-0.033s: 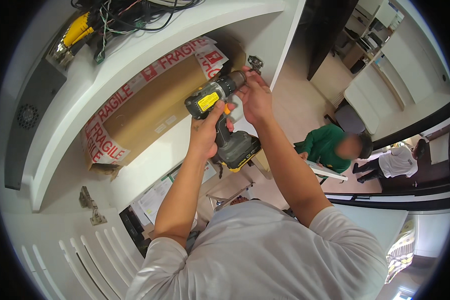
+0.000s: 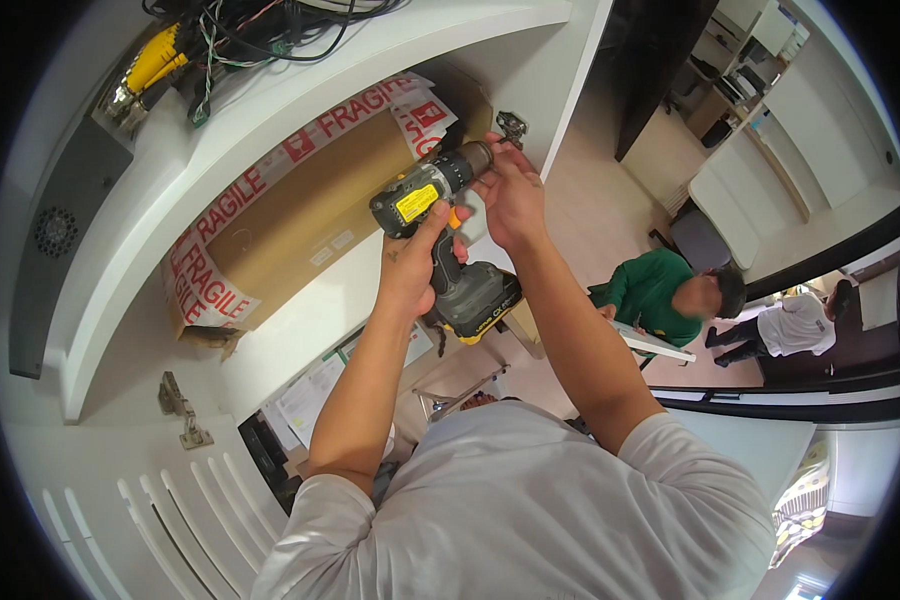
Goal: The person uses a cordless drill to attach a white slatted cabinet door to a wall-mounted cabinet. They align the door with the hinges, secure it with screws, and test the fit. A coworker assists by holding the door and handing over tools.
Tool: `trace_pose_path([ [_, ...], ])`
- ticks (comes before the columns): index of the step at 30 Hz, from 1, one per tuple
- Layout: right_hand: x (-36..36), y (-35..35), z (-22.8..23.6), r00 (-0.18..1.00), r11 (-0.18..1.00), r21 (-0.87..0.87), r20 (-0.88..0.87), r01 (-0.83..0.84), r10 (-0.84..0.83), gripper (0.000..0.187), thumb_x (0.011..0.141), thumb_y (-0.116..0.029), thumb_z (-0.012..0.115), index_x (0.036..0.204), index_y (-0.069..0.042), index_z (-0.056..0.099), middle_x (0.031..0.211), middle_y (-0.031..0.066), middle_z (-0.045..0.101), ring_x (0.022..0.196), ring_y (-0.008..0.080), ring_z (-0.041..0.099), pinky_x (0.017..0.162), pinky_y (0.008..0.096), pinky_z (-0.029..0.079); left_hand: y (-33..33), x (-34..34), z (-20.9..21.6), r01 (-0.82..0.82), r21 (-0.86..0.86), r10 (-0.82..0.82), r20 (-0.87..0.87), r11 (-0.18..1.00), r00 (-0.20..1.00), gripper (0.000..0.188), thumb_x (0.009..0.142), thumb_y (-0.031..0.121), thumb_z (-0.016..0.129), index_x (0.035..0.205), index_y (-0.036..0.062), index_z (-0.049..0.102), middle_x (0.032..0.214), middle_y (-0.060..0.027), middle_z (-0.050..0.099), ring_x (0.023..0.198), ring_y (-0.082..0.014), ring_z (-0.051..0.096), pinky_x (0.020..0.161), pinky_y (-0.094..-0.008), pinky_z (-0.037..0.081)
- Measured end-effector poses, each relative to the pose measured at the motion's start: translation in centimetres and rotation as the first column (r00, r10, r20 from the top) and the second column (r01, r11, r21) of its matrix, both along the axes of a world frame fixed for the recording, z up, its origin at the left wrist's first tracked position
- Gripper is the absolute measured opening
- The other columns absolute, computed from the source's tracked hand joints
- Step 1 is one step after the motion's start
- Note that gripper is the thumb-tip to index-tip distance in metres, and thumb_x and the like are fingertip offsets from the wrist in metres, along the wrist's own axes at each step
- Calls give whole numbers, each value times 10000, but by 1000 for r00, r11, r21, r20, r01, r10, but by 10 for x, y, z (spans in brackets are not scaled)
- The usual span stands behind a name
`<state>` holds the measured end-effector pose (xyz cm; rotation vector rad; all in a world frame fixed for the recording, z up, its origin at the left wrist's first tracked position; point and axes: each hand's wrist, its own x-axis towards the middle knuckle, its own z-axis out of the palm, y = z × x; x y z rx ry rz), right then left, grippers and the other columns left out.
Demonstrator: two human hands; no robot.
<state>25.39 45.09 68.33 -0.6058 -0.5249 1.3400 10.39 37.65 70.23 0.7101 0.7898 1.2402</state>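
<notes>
My left hand (image 2: 408, 265) is wrapped round the handle of a black and yellow cordless drill (image 2: 440, 270), with the thumb along its upper side. The drill lies tilted, its chuck (image 2: 479, 158) pointing up and right at the cabinet's side panel. My right hand (image 2: 511, 192) is closed, its fingers curled round the front of the chuck; a bit or screw there is hidden. Just beyond those fingertips, a metal cabinet hinge (image 2: 511, 126) sits on the white side panel (image 2: 535, 75). The drill's battery (image 2: 478, 305) hangs toward me.
Behind the drill, a long taped cardboard box (image 2: 315, 205) rests in the white cabinet. Cables (image 2: 300, 25) and a yellow tool (image 2: 155, 60) lie on the curved shelf above. Another hinge (image 2: 183, 412) is at left. A person in green (image 2: 655, 290) and one in white (image 2: 798, 322) are at right.
</notes>
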Motion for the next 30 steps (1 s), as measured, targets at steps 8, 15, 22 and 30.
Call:
trace_pose_path([
  [8,-3,1,-1,999,999,-8,-3,41,-41,237,1046,-159,599,1241,-27,619,1068,63,683,899,171,696,753,343,573,1,-1,-1,7,0,-7,15,1000,1000,333,967,296,745,1155,46,632,1014,-115,740,643,-156,641,589,-320,561],
  [15,-5,4,-6,997,997,-15,-28,71,-71,250,1040,-167,618,1249,-30,611,1102,73,687,941,185,696,763,344,571,10,-9,-3,62,-85,-61,16,994,998,344,962,301,751,1168,52,632,1049,-119,738,651,-158,640,593,-328,555],
  [22,-5,3,-4,999,999,19,-17,46,-46,305,1044,-146,582,1308,5,555,1287,181,664,1151,274,665,980,444,521,12,-12,-2,79,-58,-79,4,995,997,304,951,314,765,1075,56,663,947,-77,703,639,-156,631,582,-328,540],
  [30,-3,1,-9,999,997,68,-47,23,-20,344,1037,-105,554,1355,22,520,1330,197,638,1217,288,632,1020,451,498,11,-11,-2,73,-35,-73,-15,997,997,282,948,310,770,1021,59,666,873,-54,671,636,-150,627,572,-331,538],
])
